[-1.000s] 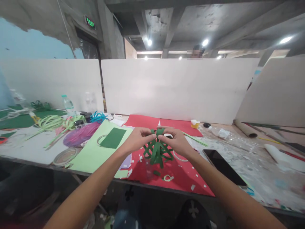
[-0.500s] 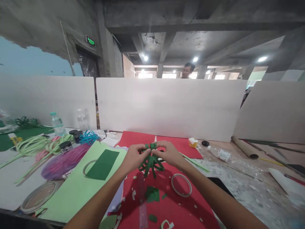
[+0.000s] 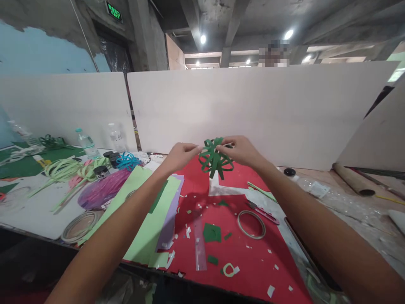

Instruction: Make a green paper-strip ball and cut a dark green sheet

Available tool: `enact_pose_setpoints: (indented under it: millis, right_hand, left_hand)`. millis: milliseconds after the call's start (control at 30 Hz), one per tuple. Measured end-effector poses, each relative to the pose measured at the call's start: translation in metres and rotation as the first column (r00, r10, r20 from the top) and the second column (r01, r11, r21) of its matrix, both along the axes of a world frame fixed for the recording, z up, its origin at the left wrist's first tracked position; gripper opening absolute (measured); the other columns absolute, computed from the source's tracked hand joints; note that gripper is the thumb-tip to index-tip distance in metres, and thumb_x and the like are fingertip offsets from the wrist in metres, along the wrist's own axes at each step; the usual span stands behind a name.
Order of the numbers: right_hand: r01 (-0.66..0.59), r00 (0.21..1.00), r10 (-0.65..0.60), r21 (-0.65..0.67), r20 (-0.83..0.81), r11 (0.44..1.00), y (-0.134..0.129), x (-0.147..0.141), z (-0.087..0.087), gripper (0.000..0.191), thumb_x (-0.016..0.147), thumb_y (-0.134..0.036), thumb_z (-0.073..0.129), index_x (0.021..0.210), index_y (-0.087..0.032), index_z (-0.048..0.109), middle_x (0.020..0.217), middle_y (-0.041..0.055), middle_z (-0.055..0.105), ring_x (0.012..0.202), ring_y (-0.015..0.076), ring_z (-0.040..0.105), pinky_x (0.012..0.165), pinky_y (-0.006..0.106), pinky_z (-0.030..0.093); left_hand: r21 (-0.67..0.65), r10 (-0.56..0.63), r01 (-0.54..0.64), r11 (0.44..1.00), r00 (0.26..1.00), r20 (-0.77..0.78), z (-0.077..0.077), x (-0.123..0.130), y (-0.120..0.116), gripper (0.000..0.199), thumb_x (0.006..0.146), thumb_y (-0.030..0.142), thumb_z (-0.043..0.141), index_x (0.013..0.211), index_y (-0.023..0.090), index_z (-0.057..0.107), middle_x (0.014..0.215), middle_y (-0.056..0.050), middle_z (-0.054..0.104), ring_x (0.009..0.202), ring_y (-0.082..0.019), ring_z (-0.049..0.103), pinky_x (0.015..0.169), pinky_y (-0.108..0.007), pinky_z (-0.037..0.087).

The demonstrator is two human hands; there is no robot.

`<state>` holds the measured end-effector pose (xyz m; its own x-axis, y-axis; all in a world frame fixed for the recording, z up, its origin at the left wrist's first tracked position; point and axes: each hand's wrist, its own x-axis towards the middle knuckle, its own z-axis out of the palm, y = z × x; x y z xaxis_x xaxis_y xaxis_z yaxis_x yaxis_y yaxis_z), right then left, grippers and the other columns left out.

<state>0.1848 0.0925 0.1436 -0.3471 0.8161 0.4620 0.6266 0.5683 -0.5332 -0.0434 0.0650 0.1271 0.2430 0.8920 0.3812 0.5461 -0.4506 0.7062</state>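
Note:
Above the red paper I hold up a green paper-strip ornament, a round bundle of looped strips. My right hand pinches its upper right side between thumb and fingers. On the other side, my left hand is closed, its thumb and fingertips at the edge of a loop. Under the ornament lies red paper strewn with small scraps. A green paper square, a clear ruler, a roll of tape and a pink utility knife rest on or beside it.
Light green sheets overlap purple paper on the left. Farther left are a purple plastic bag, a blue strip bundle and a water bottle. A cardboard tube lies right; a white panel stands behind.
Both hands have lifted the ornament higher, away from the red paper. My left hand has shifted outward to its side. The view has tilted down, bringing the pink knife into sight.

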Motion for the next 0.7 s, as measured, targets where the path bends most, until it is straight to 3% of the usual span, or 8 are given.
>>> enact_pose_setpoints:
  millis: [100,233,367,433,533,633,700]
  right_hand:
    - [0.125,0.986,-0.133,0.090,0.096,0.988,0.008,0.020,-0.010,0.024,0.078,-0.033,0.055,0.076,-0.016,0.072,0.075,0.0036,0.070,0.071,0.0174,0.058,0.069,0.028,0.041]
    - [0.176,0.974,-0.181,0.051,0.138,0.983,0.007,0.046,-0.047,0.023,0.076,-0.033,0.057,0.069,-0.015,0.071,0.074,0.0046,0.070,0.072,0.0187,0.059,0.067,0.028,0.040]
    - [0.189,0.970,-0.190,0.019,0.154,0.982,0.003,0.048,-0.070,0.026,0.078,-0.032,0.052,0.070,-0.015,0.070,0.068,0.0036,0.068,0.067,0.0167,0.058,0.065,0.027,0.040]
    - [0.169,0.971,-0.172,0.029,0.167,0.985,0.007,0.041,-0.070,0.026,0.079,-0.031,0.052,0.071,-0.015,0.070,0.069,0.0037,0.068,0.067,0.0163,0.058,0.065,0.027,0.040]
    - [0.109,0.976,-0.118,0.059,0.185,0.992,0.022,0.027,-0.060,0.021,0.075,-0.030,0.057,0.068,-0.016,0.070,0.073,0.0036,0.069,0.072,0.0174,0.059,0.069,0.027,0.040]
    - [0.095,0.983,-0.111,0.111,0.148,0.989,0.036,0.014,-0.043,0.021,0.075,-0.031,0.058,0.069,-0.015,0.070,0.072,0.0049,0.068,0.075,0.0195,0.059,0.072,0.030,0.041]
    - [0.121,0.988,-0.135,0.165,0.076,0.979,0.039,0.005,-0.037,0.027,0.082,-0.032,0.052,0.078,-0.013,0.070,0.079,0.0074,0.069,0.079,0.0206,0.060,0.076,0.032,0.041]
  left_hand:
    - [0.039,0.095,-0.090,0.995,0.983,-0.156,-0.034,-0.026,-0.019,0.048,0.091,0.050,0.043,0.119,0.018,0.065,0.118,-0.008,0.067,0.102,-0.021,0.063,0.088,-0.030,0.048]
    - [-0.049,0.048,-0.067,0.997,0.945,-0.325,-0.099,-0.053,-0.047,0.050,0.087,0.048,0.049,0.124,0.016,0.060,0.127,-0.013,0.063,0.113,-0.028,0.060,0.094,-0.040,0.047]
    - [-0.078,-0.084,0.055,0.995,0.891,-0.445,-0.137,-0.037,-0.047,0.051,0.088,0.047,0.049,0.129,0.017,0.056,0.140,-0.012,0.053,0.131,-0.027,0.045,0.110,-0.040,0.033]
    - [-0.086,-0.125,0.094,0.992,0.861,-0.493,-0.148,-0.018,-0.037,0.052,0.088,0.044,0.050,0.132,0.018,0.054,0.145,-0.011,0.047,0.137,-0.027,0.037,0.115,-0.040,0.026]
    - [-0.114,-0.117,0.064,0.991,0.826,-0.551,-0.166,0.008,-0.026,0.060,0.087,0.051,0.050,0.138,0.019,0.048,0.150,-0.012,0.040,0.140,-0.032,0.031,0.114,-0.048,0.024]
    - [-0.114,-0.067,-0.001,0.994,0.801,-0.594,-0.184,0.022,-0.026,0.063,0.088,0.056,0.045,0.141,0.020,0.045,0.152,-0.012,0.035,0.141,-0.038,0.025,0.113,-0.060,0.017]
    - [-0.090,-0.036,-0.024,0.996,0.794,-0.607,-0.193,0.024,-0.030,0.063,0.090,0.056,0.041,0.143,0.022,0.041,0.153,-0.010,0.034,0.142,-0.038,0.023,0.113,-0.060,0.013]
